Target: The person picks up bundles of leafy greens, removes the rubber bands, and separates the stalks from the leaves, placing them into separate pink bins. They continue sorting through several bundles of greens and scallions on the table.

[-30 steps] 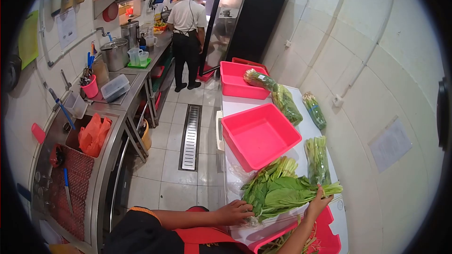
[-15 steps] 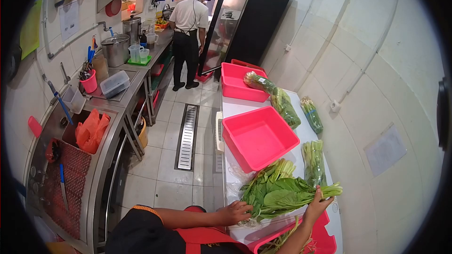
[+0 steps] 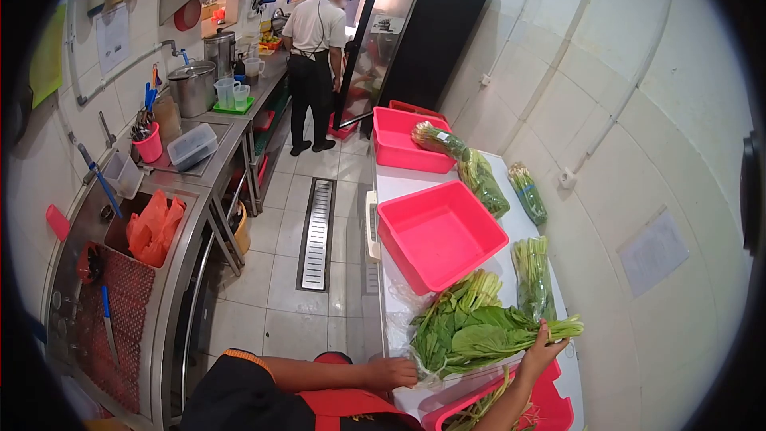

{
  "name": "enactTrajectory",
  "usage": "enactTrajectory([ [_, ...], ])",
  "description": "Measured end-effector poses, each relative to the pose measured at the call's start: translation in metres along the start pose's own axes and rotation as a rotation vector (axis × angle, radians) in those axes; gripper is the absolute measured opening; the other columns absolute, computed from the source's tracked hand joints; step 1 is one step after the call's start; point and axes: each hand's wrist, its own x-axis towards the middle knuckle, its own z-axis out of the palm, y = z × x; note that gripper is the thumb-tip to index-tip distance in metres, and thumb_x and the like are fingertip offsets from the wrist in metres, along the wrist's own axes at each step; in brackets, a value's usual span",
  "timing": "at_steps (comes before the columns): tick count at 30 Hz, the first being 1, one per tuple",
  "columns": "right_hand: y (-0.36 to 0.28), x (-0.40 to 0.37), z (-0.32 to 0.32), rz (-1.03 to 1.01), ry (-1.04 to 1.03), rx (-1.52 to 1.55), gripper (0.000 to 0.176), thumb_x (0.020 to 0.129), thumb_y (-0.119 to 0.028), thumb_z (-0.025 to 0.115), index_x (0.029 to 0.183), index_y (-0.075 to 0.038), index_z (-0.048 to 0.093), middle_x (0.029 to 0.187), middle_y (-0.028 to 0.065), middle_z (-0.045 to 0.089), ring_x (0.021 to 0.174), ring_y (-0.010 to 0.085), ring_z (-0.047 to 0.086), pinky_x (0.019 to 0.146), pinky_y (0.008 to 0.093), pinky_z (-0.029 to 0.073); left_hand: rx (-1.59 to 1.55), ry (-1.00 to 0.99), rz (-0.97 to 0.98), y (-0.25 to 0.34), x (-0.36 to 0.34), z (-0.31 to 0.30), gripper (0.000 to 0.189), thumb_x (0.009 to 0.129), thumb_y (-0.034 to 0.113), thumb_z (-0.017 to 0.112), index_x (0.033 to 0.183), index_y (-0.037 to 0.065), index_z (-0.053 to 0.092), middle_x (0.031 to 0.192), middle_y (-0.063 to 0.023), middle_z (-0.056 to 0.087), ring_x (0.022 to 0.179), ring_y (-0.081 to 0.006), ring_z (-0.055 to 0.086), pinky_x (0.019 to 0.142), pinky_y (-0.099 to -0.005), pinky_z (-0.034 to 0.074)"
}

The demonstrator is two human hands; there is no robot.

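Your right hand (image 3: 546, 345) grips the leafy greens (image 3: 487, 339) by their pale stems over the white tabletop (image 3: 392, 274); your left hand (image 3: 392, 373) is curled closed beside the clear plastic (image 3: 431, 365) at the leaf end.

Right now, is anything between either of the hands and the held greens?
Clear plastic lies between the left hand and the leafy end of the greens. Nothing visible stands between the right hand and their stems, which it grips.
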Motion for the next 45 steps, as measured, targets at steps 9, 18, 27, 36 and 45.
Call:
enactTrajectory([
  [9, -0.046, -0.008, 0.016, -0.191, 0.078, 0.079, 0.061, 0.103, -0.011, 0.055, 0.153, 0.001, 0.022, 0.126, 0.0188, 0.061, 0.115, 0.023, 0.058, 0.103, 0.0372, 0.046, -0.201, -0.404, -0.256, 0.01, -0.016, -0.013, 0.039, 0.1, 0.043, 0.053, 0.095, 0.005, 0.058, 0.085, -0.0223, 0.065, 0.082, -0.0418, 0.064, 0.075, -0.0507, 0.05],
  [18, -0.108, 0.01, -0.024, -0.293, 0.242, 0.261, 0.039, 0.105, -0.015, 0.053, 0.134, 0.004, 0.038, 0.129, 0.0184, 0.061, 0.107, 0.0228, 0.063, 0.092, 0.0372, 0.056, -0.323, -0.413, -0.337, -0.006, -0.052, 0.004, 0.039, 0.101, 0.04, 0.051, 0.098, 0.003, 0.064, 0.086, -0.0228, 0.068, 0.081, -0.0441, 0.065, 0.073, -0.0518, 0.051],
  [27, -0.205, -0.012, -0.12, -0.511, 0.492, 0.34, 0.047, 0.108, -0.029, 0.043, 0.138, 0.006, 0.054, 0.132, 0.019, 0.059, 0.113, 0.0282, 0.063, 0.097, 0.0393, 0.053, -0.456, -0.5, -0.289, -0.007, -0.041, -0.017, 0.034, 0.096, 0.034, 0.061, 0.107, 0.002, 0.067, 0.094, -0.0221, 0.07, 0.088, -0.0411, 0.067, 0.08, -0.0478, 0.052],
  [36, -0.177, -0.06, -0.143, -0.514, 0.241, 0.126, 0.051, 0.104, -0.025, 0.056, 0.143, 0.003, 0.037, 0.126, 0.0299, 0.059, 0.104, 0.0357, 0.065, 0.085, 0.0465, 0.06, -0.381, -0.644, -0.43, 0.003, 0.007, -0.084, 0.034, 0.099, 0.039, 0.058, 0.106, 0.007, 0.068, 0.09, -0.0178, 0.07, 0.086, -0.0375, 0.067, 0.08, -0.0463, 0.052],
  [45, -0.169, -0.089, -0.074, -0.519, -0.094, 0.186, 0.098, 0.092, -0.066, 0.058, 0.15, 0.005, 0.025, 0.124, 0.0171, 0.055, 0.103, 0.0209, 0.054, 0.09, 0.0331, 0.046, -0.429, -0.044, 0.112, 0.07, 0.167, -0.135, 0.055, 0.095, 0.046, 0.065, 0.135, 0.008, 0.055, 0.142, -0.02, 0.048, 0.134, -0.0371, 0.044, 0.114, -0.0463, 0.031],
])
